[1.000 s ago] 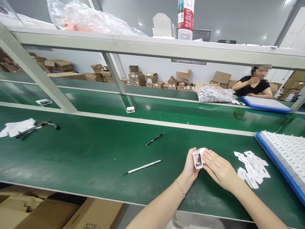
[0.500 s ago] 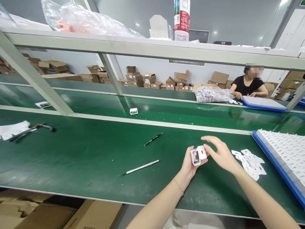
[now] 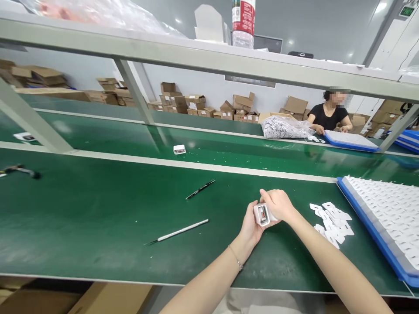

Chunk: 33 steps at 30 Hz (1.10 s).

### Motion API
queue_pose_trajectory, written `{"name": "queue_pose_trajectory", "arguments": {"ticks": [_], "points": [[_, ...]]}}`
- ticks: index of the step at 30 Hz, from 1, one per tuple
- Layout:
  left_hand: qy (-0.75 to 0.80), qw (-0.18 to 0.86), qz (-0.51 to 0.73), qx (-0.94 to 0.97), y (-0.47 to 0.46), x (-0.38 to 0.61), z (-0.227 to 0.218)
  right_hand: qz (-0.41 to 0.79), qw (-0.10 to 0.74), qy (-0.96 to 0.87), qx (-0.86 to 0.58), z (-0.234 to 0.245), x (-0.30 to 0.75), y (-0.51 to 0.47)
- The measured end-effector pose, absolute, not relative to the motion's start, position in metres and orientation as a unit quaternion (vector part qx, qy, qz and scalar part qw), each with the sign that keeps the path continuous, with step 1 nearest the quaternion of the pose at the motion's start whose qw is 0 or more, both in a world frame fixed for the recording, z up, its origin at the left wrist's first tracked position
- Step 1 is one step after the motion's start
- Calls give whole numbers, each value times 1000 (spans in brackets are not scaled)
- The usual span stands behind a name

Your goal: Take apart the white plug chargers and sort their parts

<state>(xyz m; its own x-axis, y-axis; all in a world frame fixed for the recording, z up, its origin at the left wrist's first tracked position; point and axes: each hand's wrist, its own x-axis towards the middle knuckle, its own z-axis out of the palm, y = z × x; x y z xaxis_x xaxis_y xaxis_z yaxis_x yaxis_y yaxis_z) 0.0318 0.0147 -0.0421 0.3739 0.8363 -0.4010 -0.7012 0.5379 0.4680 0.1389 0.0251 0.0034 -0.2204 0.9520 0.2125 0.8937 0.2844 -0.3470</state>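
Observation:
My left hand [image 3: 250,229] is closed around a small white plastic housing [image 3: 262,215]. Its open end faces me, and a red and metallic part shows inside. Against the housing's right side, my right hand [image 3: 277,204] is curled over a white cover [image 3: 272,217], which it mostly hides. To the right of my hands lies a loose pile of flat white plates [image 3: 332,222], each with a small slot. On the left, a white pen-like tool [image 3: 183,230] with a thin dark tip and a black pen-like tool [image 3: 200,189] rest on the green bench.
A blue tray [image 3: 369,235] with rows of white parts stands at right. Another white housing [image 3: 179,149] sits beyond the pale divider strip [image 3: 196,168]. A shelf beam [image 3: 196,56] crosses overhead. Across the bench, a person [image 3: 330,115] works beside a plastic bag of parts [image 3: 284,127].
My right hand has moved in from beside the housing and closed over the white cover, its fingers no longer spread. The view has shifted slightly to the right.

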Motion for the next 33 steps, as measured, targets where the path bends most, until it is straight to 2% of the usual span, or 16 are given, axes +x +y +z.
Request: {"name": "queue_pose_trajectory", "arguments": {"ticks": [11,21,27,33], "points": [[321,809,482,103,11,29,-38,109,175,-774,-599,8,127,34],[310,822,463,119,17,35,-38,135,254,-736,-613,17,131,35],[295,811,493,110,18,34,-41,170,199,-771,-580,12,129,30],[286,811,500,104,18,35,-42,165,182,-792,-559,11,133,33]]}}
